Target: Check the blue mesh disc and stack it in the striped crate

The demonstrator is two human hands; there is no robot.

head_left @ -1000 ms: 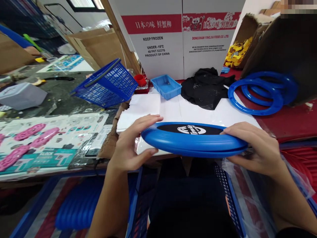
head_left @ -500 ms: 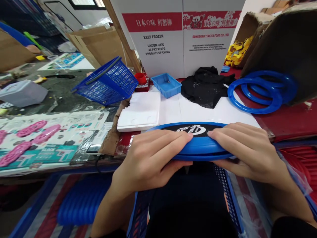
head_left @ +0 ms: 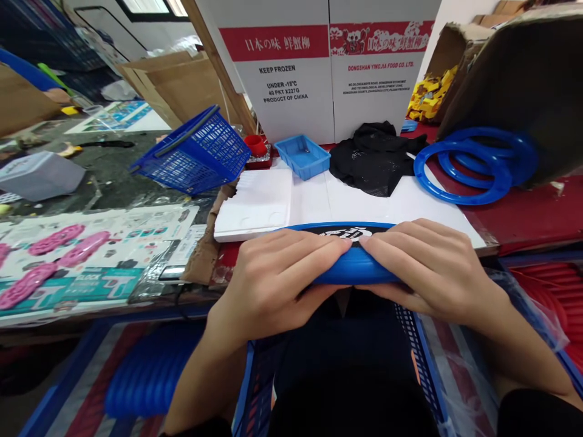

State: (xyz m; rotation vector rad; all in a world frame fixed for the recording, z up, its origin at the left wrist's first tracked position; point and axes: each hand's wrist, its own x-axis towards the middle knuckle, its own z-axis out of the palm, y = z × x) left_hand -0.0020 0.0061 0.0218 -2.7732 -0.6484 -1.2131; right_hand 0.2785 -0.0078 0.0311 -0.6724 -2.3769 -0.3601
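Both hands hold one blue disc (head_left: 350, 267) at the near edge of the table (head_left: 523, 221), just in front of the person's body. The left hand (head_left: 273, 282) is closed over the disc's near rim from the left, with fingers on top and the thumb under it. The right hand (head_left: 432, 267) grips the same rim from the right in the same way, and the fingertips of the two hands almost meet in the middle. The disc has a black centre with a white print, but the hands cover most of it and I cannot read it.

At the far edge of the table stand two white cartons. The left carton (head_left: 285, 73) has a red band with Japanese writing, and below it "KEEP FROZEN", "UNDER -18°C", "40 PKT X227G", "PRODUCT OF CHINA". The right carton (head_left: 378, 67) reads "DONGSHAN YINGJIA FOOD CO. LTD." Before them lie a small blue tray (head_left: 303, 156) and a black cloth (head_left: 373, 158). Blue rings (head_left: 473, 167) lie toward the right edge, and a blue basket (head_left: 195, 152) is tilted at the left.
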